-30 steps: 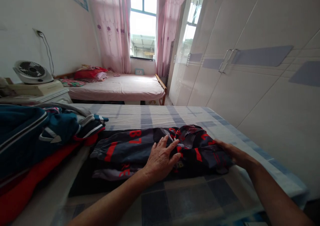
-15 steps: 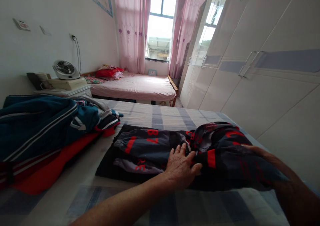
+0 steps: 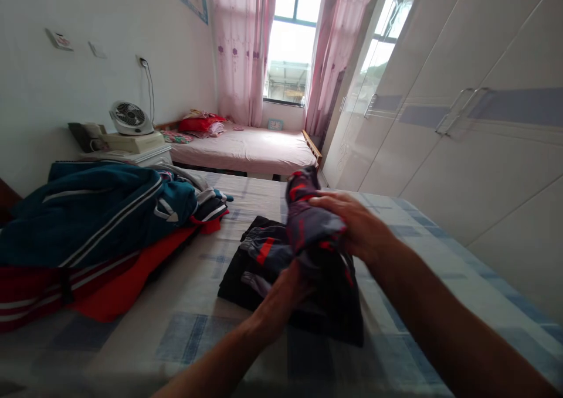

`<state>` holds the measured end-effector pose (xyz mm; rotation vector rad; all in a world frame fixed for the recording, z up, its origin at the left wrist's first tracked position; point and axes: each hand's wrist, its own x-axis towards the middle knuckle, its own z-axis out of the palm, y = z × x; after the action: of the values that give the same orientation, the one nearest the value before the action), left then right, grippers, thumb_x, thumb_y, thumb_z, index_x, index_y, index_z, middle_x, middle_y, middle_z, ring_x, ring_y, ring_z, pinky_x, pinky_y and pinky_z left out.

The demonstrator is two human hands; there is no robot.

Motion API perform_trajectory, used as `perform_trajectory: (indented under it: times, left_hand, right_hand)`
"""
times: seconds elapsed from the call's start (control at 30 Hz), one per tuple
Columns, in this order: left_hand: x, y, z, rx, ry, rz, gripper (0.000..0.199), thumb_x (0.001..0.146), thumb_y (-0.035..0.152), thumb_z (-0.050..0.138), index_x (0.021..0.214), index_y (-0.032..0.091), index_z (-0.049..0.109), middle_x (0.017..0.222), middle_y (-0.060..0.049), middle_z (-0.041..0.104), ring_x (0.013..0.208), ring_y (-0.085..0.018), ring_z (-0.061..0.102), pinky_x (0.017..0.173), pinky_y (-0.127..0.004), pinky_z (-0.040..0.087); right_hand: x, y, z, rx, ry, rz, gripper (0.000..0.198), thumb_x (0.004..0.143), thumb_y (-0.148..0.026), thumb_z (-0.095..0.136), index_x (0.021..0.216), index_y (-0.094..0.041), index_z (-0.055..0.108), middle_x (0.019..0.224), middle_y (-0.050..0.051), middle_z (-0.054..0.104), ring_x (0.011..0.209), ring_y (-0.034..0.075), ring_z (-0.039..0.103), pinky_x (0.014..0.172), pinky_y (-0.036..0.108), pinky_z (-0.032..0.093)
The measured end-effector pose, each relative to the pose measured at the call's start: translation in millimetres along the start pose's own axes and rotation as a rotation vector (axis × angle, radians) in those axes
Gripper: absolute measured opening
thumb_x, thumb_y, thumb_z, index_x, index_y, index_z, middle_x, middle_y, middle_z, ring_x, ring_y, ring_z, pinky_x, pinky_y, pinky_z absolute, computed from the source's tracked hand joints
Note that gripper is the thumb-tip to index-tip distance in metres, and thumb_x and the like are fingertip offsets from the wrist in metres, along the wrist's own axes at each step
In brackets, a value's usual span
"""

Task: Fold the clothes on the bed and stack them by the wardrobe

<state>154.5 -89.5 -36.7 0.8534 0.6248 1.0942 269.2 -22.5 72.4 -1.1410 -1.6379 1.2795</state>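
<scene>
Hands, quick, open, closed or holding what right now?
Left hand: against the dark garment, fingers partly hidden; grip cannot be told.
Right hand: closed on the same garment, holding part up.

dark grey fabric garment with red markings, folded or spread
Partly folded: the bare right hand holds one end of the dark grey garment raised over its other part, which lies on black cloth.
</scene>
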Motion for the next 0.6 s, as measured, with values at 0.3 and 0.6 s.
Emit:
perform_trajectory:
  times: [0.3,0.6]
  left_hand:
    - [-109.4,-8.9,-86.8,-0.202,0.685,-0.175,0.052,0.079,0.042,0.053,0.120,0.010,0.055,0.124,-0.019,0.060,0.113,-0.029,0.058,0.101,-0.045,0.042]
    - [-81.7,26.7,-44.4,-0.196,0.686,-0.262,0.048,0.077,0.047,0.063,0.118,0.024,0.059,0.120,-0.008,0.065,0.113,-0.025,0.058,0.104,-0.042,0.038]
  right_hand:
    - [47.1,49.6,66.9,-0.620,-0.131,-0.346,0.037,0.089,-0.039,0.045,0.115,-0.019,0.062,0.117,0.008,0.062,0.106,0.021,0.058,0.093,0.034,0.043]
    - [60.3,84.6,-73.6,-0.837,-0.174,0.170,0.051,0.076,-0.063,0.055,0.103,-0.022,0.070,0.110,0.006,0.068,0.104,0.026,0.060,0.093,0.036,0.044]
